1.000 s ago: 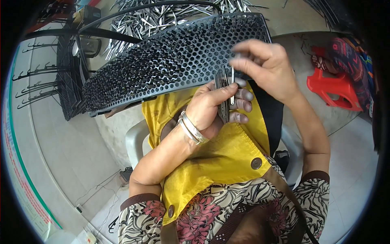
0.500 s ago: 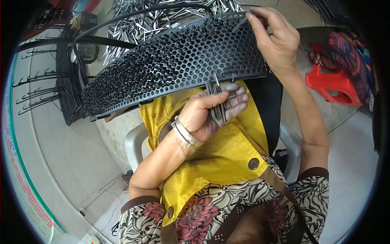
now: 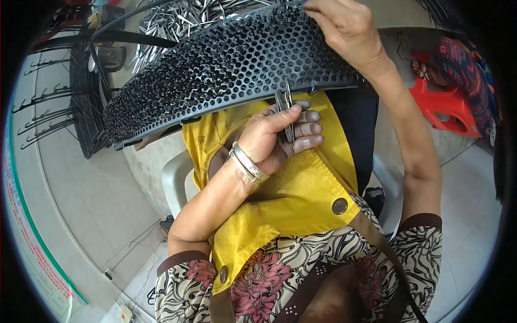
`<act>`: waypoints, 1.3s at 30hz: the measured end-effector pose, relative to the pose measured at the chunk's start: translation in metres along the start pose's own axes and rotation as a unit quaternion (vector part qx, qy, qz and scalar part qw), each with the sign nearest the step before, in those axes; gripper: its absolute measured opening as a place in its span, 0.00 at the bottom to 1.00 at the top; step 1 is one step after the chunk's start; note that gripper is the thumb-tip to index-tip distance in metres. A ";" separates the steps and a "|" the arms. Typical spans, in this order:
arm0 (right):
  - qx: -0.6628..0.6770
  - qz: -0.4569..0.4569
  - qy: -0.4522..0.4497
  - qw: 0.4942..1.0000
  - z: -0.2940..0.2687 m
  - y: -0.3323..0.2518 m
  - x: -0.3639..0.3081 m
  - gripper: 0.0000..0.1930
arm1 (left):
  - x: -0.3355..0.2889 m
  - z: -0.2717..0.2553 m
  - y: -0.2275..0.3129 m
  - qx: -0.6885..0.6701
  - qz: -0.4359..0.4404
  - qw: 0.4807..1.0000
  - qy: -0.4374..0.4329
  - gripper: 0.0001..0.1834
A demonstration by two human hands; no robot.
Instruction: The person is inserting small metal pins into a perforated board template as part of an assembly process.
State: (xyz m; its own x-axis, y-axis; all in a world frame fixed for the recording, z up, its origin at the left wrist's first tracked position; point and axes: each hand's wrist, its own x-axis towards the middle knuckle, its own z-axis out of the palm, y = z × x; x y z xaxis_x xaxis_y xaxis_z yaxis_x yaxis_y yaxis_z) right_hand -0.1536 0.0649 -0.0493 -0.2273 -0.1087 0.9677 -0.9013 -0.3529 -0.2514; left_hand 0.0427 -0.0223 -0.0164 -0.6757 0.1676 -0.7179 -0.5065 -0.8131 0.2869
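My left hand, palm up over my yellow apron, is closed around several slender, pointed metal tweezers. Its thumb presses across them, and their tips point toward a curved black panel full of holes. The panel's left part is densely filled with small dark ends; many holes toward the right show bare. At the far right edge of the panel, my right hand has its fingers pinched together and bent down. Whatever those fingertips hold is too hidden to make out.
Beyond the panel lies a heap of shiny metal pieces. To the left stands a dark rack with black hooks. A red plastic stool with patterned cloth is at the right. I sit in a pale chair.
My right hand has shifted left and farther away along the panel's far edge. My left hand still grips the tweezers, a little higher. The whole view has shifted slightly.
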 end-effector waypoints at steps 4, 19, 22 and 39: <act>0.057 0.038 -0.040 0.997 -0.006 -0.002 -0.002 0.04 | -0.004 -0.003 -0.005 0.004 0.034 0.999 -0.003 0.11; 0.163 0.622 -0.162 0.749 -0.014 -0.090 0.023 0.04 | -0.006 0.025 0.014 0.079 0.018 0.994 -0.077 0.13; 0.115 0.635 -0.133 0.752 -0.023 -0.088 0.012 0.03 | 0.005 0.031 0.016 0.074 -0.003 0.996 -0.041 0.13; 0.067 0.621 -0.048 0.779 -0.021 -0.103 0.001 0.04 | 0.008 0.028 0.003 0.120 -0.035 0.992 -0.035 0.12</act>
State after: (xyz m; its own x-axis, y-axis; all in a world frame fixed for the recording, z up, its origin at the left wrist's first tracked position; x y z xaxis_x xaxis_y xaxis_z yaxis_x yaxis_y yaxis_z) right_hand -0.0693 0.1204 -0.0217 -0.8590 -0.5112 -0.0278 0.0401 -0.0132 -0.9991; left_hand 0.0211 -0.0079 -0.0034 -0.6654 0.2651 -0.6979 -0.6611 -0.6434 0.3860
